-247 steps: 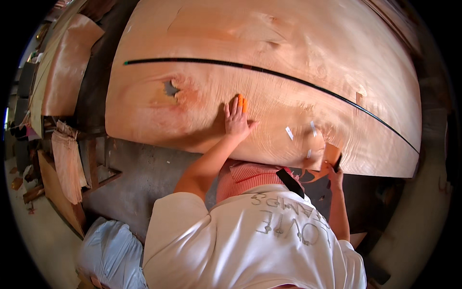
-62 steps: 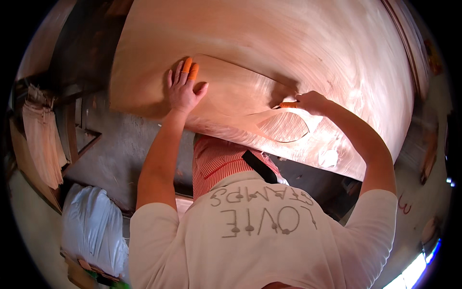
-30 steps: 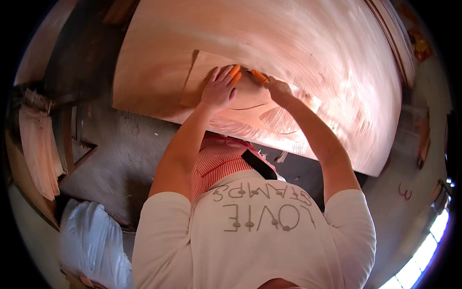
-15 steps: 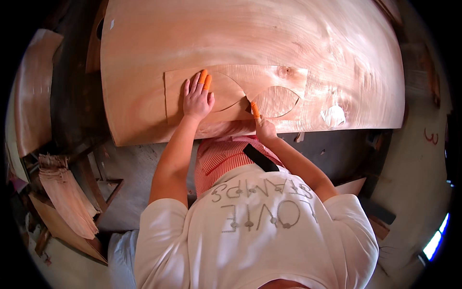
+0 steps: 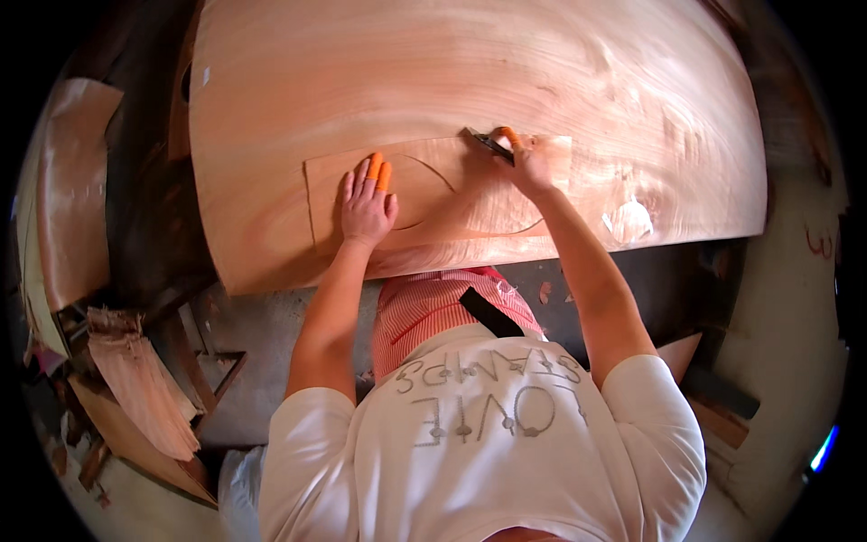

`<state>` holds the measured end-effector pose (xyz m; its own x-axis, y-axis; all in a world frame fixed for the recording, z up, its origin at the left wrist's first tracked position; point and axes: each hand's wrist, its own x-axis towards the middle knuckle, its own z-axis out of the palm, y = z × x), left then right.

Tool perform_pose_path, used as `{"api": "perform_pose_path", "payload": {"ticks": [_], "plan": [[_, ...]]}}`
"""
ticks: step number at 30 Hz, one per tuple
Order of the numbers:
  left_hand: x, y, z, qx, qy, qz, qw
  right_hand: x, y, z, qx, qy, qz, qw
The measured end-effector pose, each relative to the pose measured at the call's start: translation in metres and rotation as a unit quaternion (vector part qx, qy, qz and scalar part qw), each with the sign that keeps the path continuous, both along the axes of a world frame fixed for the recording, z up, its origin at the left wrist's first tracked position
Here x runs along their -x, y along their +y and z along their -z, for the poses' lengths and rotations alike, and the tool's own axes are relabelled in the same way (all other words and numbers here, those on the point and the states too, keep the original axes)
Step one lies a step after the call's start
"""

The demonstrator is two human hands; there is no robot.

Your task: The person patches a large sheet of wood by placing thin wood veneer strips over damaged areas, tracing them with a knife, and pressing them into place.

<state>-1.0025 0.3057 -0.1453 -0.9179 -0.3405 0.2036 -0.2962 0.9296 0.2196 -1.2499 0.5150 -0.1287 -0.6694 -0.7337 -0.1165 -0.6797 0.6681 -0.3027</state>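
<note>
My left hand (image 5: 366,210) lies flat with its fingers stretched out on a thin rectangular veneer piece (image 5: 327,194). Two of its fingers wear orange finger covers. Curved cut lines run through the piece, one just right of this hand. My right hand (image 5: 530,170) is closed around a dark cutting knife (image 5: 492,144), its tip pointing to the far left by the piece's far edge. An orange cover shows on a finger of that hand too. My right hand and forearm hide part of the veneer's right half. Beneath everything spreads a large pale wood sheet (image 5: 361,81).
A torn or chipped pale patch (image 5: 628,219) marks the large sheet at right. Veneer strips (image 5: 144,384) are stacked at the lower left, and a curved wood sheet (image 5: 77,194) stands at far left. Scraps lie on the floor beyond the sheet's near edge.
My right hand and the knife have moved away from me, from the near side of the oval cut to the piece's far edge. My left hand stays pressed on the veneer.
</note>
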Motion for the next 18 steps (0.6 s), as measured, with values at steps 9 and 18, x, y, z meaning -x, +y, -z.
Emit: {"api": "perform_pose_path", "payload": {"ticks": [9,18], "plan": [[-0.011,-0.007,0.006,-0.081,0.091,0.042,0.992,0.021,-0.014,-0.025,-0.043,0.020,-0.059,0.997],[-0.017,-0.002,0.023,-0.138,0.052,0.005,0.989,-0.094,0.067,-0.128,-0.009,-0.106,-0.167,0.980]]}}
